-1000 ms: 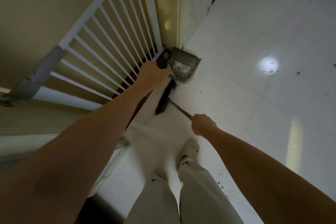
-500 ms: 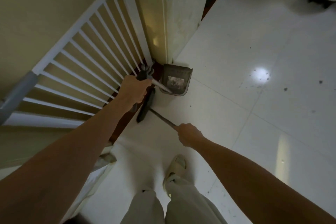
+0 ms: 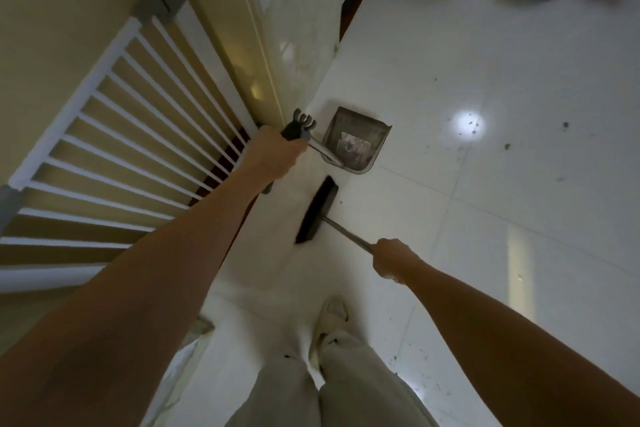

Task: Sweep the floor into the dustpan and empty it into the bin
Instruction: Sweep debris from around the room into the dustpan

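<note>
From the head camera I'm looking straight down at a glossy white tiled floor (image 3: 485, 218), and both hands are busy. The left hand (image 3: 277, 154) is curling tight round the dark grip of the dustpan's long handle (image 3: 323, 151), whose comb-toothed top is poking out above the knuckles. The dustpan (image 3: 356, 140) itself is sitting on the floor close to the door frame (image 3: 263, 55), its mouth opening toward me, with a pale clump of sweepings lying inside. The right hand (image 3: 393, 262) is wrapping round the thin metal shaft of the broom (image 3: 317, 210), and the dark broom head is standing on the tile just on my side of the dustpan, apart from it. A white barred gate (image 3: 114, 135) is slanting along the left, beside the left forearm. Dark specks of dirt (image 3: 505, 146) are lying scattered on the tiles to the right, near a bright reflected light spot. Below, I'm seeing pale trousers (image 3: 332, 381) and one light-coloured shoe (image 3: 330, 319) planted on the floor.
</note>
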A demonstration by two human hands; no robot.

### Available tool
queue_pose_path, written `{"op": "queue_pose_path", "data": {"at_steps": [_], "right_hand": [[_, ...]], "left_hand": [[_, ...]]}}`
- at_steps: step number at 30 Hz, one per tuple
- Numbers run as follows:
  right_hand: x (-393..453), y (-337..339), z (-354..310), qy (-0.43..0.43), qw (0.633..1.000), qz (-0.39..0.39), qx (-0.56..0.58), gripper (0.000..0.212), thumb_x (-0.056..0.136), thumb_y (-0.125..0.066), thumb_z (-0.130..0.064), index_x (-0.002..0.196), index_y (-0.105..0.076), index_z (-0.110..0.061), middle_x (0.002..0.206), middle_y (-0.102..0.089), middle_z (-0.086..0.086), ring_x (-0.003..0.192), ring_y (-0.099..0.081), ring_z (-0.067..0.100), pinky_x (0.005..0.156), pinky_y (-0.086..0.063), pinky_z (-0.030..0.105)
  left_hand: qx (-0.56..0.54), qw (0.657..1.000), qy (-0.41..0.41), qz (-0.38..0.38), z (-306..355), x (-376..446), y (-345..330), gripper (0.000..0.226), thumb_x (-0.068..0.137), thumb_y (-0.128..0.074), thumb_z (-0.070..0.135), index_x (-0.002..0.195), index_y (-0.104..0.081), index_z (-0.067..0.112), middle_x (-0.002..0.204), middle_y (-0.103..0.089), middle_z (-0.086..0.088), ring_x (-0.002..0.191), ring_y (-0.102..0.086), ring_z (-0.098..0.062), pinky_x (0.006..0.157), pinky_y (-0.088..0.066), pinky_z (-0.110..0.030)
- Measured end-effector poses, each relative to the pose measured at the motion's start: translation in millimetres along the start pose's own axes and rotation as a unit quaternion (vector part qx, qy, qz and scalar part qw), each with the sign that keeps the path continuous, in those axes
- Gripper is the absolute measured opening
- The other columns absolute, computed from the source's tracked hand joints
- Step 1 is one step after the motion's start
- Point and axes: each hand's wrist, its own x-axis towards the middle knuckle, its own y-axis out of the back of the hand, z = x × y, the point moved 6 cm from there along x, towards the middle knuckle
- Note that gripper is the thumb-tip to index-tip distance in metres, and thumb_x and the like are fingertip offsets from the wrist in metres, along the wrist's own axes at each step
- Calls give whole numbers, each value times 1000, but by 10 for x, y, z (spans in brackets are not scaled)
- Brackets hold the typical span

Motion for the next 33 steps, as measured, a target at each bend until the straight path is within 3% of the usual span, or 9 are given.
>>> {"op": "queue_pose_path", "data": {"at_steps": [3, 5, 9, 16, 18, 22, 26, 29, 33], "right_hand": [[-195, 104, 10, 14, 999, 31, -5, 29, 96, -41, -9, 121, -55, -5, 98, -60, 7, 76, -55, 17, 66, -49, 26], [-300, 140, -55, 43, 997, 55, -32, 28, 97, -42, -11, 120, -56, -5, 87, -58, 1, 65, -52, 12, 57, -45, 22], [-352, 188, -222, 76, 993, 67, -55, 28, 99, -42, -13, 121, -56, -5, 70, -43, -3, 58, -47, 10, 51, -39, 21], [159, 412, -1065, 113, 992, 60, -12, 31, 99, -40, -11, 126, -54, -8, 106, -60, 9, 88, -62, 22, 74, -48, 29], [355, 479, -1273, 109, 992, 63, -5, 32, 99, -38, -10, 127, -54, -8, 110, -61, 9, 94, -64, 23, 74, -49, 28], [761, 634, -1642, 75, 995, 57, 22, 33, 100, -36, -11, 126, -56, -8, 101, -61, 5, 76, -56, 15, 68, -48, 24], [972, 787, -1728, 24, 997, 48, 59, 32, 97, -40, -8, 126, -55, -8, 99, -60, 5, 77, -53, 16, 72, -50, 26], [983, 825, -1787, -9, 996, 42, 84, 31, 94, -45, -8, 123, -55, -7, 80, -51, 0, 68, -51, 13, 65, -48, 26], [817, 783, -1958, 0, 996, 39, 84, 29, 96, -41, -9, 121, -56, -7, 88, -49, 1, 68, -50, 12, 64, -44, 25]], "left_hand": [[17, 999, -45, 3, 305, 9, -121, 38, 92, -62, 32, 63, -42, 16, 55, -40, 1, 41, -37, -8, 35, -31, -19], [19, 998, -50, 10, 435, 7, -109, 36, 92, -61, 25, 63, -43, 15, 57, -42, -1, 43, -39, -8, 30, -29, -15], [-113, 991, -71, -23, 574, 47, -37, 32, 93, -57, 12, 65, -44, 15, 55, -38, -1, 30, -33, -1, 32, -29, -14], [-56, 993, -78, -62, 499, 500, 126, 33, 91, -57, 6, 62, -44, 14, 49, -39, 2, 30, -34, -1, 33, -30, -14], [-43, 994, -70, -71, 413, 692, 190, 30, 91, -57, 6, 65, -43, 14, 51, -38, 2, 30, -34, -1, 34, -30, -13], [5, 994, -71, -78, 349, 1192, 459, 29, 91, -58, 7, 66, -44, 12, 53, -39, 0, 34, -37, -2, 36, -33, -12], [74, 989, -86, -94, 442, 1550, 614, 31, 91, -60, 13, 63, -46, 11, 55, -42, -2, 47, -40, -11, 37, -33, -12], [101, 981, -112, -123, 602, 1698, 565, 36, 90, -60, 14, 59, -41, 12, 55, -38, -3, 49, -38, -13, 44, -32, -21], [74, 979, -129, -139, 763, 1774, 462, 26, 87, -65, 20, 67, -53, 7, 61, -45, -11, 55, -44, -19, 51, -34, -29]]}}
